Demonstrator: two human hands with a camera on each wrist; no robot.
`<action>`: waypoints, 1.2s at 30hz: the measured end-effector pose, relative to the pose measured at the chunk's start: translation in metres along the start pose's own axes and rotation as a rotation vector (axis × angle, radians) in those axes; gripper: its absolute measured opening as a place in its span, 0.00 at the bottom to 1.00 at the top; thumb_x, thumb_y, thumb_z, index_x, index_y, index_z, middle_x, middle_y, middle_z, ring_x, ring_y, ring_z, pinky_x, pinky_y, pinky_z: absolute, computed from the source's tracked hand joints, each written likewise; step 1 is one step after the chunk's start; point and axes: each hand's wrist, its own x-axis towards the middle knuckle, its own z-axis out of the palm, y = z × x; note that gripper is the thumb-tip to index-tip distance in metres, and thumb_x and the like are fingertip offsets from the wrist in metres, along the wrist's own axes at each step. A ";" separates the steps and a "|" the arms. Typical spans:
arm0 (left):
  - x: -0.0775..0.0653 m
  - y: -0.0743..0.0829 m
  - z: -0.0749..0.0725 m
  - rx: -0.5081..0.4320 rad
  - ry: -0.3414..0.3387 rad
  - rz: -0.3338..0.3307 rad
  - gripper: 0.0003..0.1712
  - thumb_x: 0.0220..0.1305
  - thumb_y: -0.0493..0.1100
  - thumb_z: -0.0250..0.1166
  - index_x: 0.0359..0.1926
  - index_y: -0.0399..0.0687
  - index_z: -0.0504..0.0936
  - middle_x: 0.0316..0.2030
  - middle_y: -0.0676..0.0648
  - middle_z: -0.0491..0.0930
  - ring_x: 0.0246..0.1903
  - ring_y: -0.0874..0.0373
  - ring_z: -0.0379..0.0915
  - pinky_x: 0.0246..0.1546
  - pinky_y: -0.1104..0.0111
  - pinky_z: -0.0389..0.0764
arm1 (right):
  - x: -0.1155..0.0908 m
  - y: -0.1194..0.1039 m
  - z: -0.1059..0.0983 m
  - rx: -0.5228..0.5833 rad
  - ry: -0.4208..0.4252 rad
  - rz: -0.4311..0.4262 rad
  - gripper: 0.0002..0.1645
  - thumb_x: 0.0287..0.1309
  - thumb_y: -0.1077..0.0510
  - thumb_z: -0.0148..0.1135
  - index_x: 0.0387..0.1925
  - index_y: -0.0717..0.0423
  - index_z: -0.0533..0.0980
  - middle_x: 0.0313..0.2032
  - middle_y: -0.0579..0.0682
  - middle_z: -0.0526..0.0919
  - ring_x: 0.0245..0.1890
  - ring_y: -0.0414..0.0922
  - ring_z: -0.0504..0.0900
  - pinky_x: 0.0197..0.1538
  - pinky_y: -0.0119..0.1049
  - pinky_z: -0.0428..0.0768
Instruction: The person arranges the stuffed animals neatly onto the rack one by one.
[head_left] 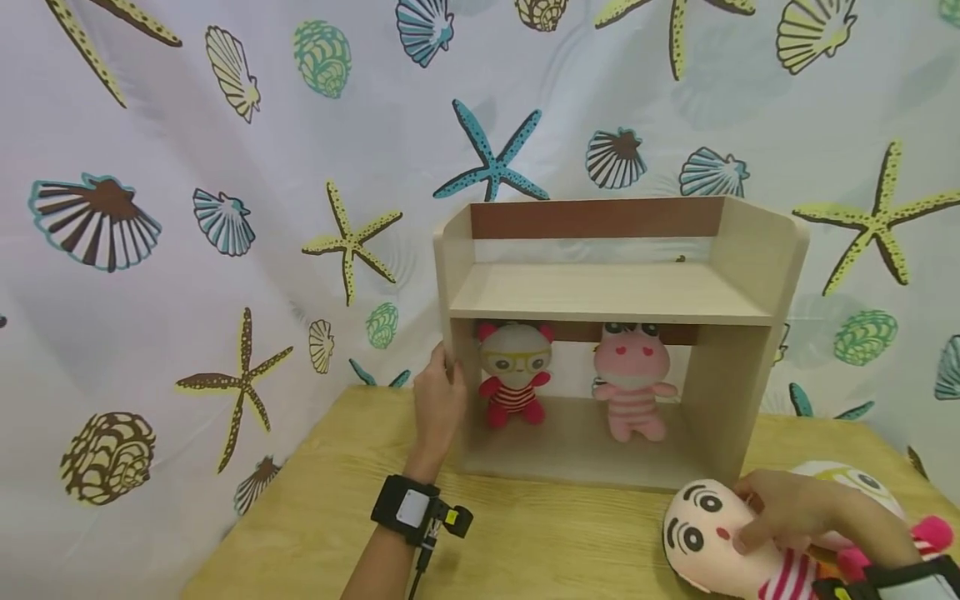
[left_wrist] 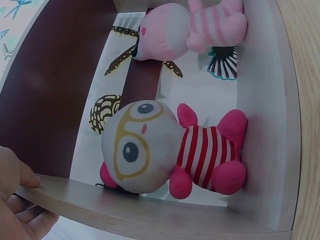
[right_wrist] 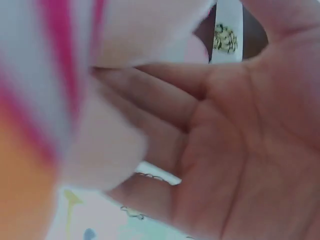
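Note:
My left hand [head_left: 438, 400] grips the left side panel of a small wooden shelf [head_left: 611, 296]; in the left wrist view its thumb and fingers lie on either side of the panel's edge. My right hand [head_left: 791, 504] holds a plush doll [head_left: 708, 533] by the neck, its pale round head to the left, at the front right of the shelf. In the right wrist view the doll's pink-striped body [right_wrist: 57, 65] is blurred and close. Inside the lower compartment sit a plush panda [head_left: 517, 367] with yellow glasses and a pink plush animal [head_left: 633, 383] with a striped body.
Another plush toy [head_left: 855, 483] with yellow glasses lies behind my right hand, partly hidden. The shelf stands on a wooden table [head_left: 315, 500], before a white cloth [head_left: 285, 167] printed with shells and starfish.

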 end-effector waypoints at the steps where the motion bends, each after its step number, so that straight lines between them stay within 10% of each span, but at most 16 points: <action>1: 0.001 0.000 0.000 0.002 -0.001 0.004 0.17 0.65 0.29 0.62 0.55 0.29 0.77 0.44 0.29 0.83 0.43 0.36 0.82 0.41 0.48 0.82 | 0.000 -0.005 -0.002 -0.017 0.030 -0.025 0.25 0.54 0.55 0.73 0.48 0.68 0.77 0.40 0.54 0.82 0.39 0.51 0.78 0.43 0.44 0.79; 13: 0.004 0.003 0.005 -0.018 -0.002 0.023 0.17 0.66 0.29 0.61 0.56 0.29 0.77 0.45 0.30 0.83 0.46 0.38 0.82 0.43 0.50 0.82 | -0.009 -0.082 -0.018 0.198 0.411 -0.184 0.39 0.60 0.56 0.70 0.63 0.76 0.64 0.52 0.66 0.81 0.49 0.56 0.83 0.45 0.40 0.83; 26: -0.002 0.000 0.003 -0.001 0.001 0.019 0.18 0.66 0.30 0.62 0.57 0.27 0.76 0.44 0.28 0.82 0.44 0.38 0.82 0.41 0.50 0.82 | -0.015 -0.152 -0.029 0.256 0.724 -0.224 0.41 0.62 0.50 0.70 0.69 0.63 0.64 0.59 0.64 0.77 0.46 0.26 0.79 0.45 0.22 0.76; 36: -0.001 -0.001 0.000 0.004 -0.012 0.007 0.18 0.67 0.30 0.61 0.56 0.27 0.76 0.45 0.28 0.82 0.45 0.37 0.82 0.42 0.49 0.82 | 0.000 -0.198 -0.047 0.279 0.872 -0.350 0.38 0.63 0.50 0.68 0.69 0.56 0.66 0.60 0.58 0.77 0.57 0.48 0.79 0.48 0.21 0.75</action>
